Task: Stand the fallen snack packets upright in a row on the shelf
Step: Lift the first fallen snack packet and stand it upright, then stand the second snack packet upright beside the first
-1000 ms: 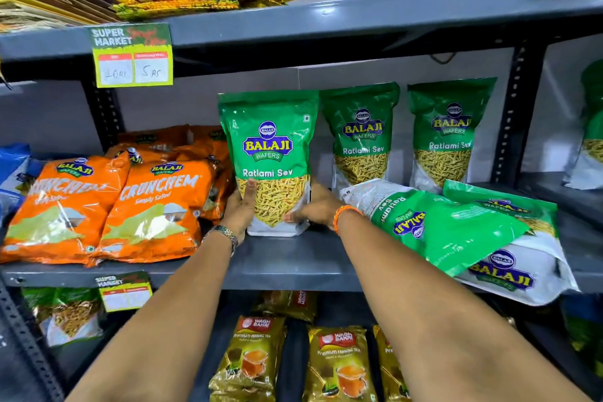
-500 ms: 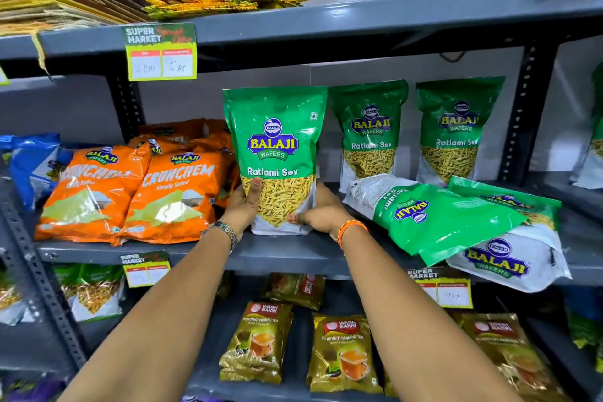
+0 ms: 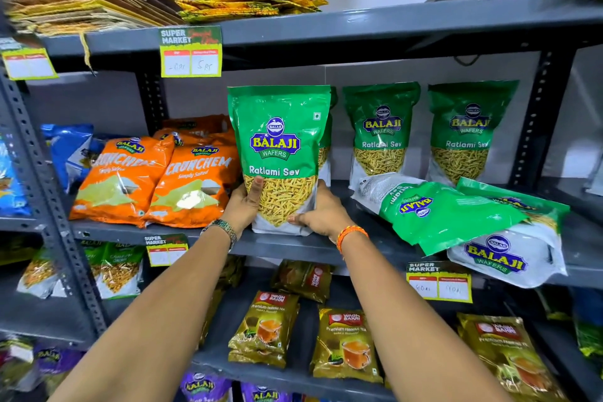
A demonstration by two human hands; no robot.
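Since a second ago, the held packet has barely shifted on the grey shelf; it stays upright near the front edge, with only the viewpoint drifting so everything sits further right. Both hands clasp its lower part: the left hand cups the left side with the thumb laid on the clear window, and the right hand wraps the right side, thumb pressed across the bottom front. Fingers behind the packet are hidden. Behind it, another packet peeks out. Two more green packets stand at the back to the right. Two fallen packets lie overlapping at the right front. Orange packets lean on the left.
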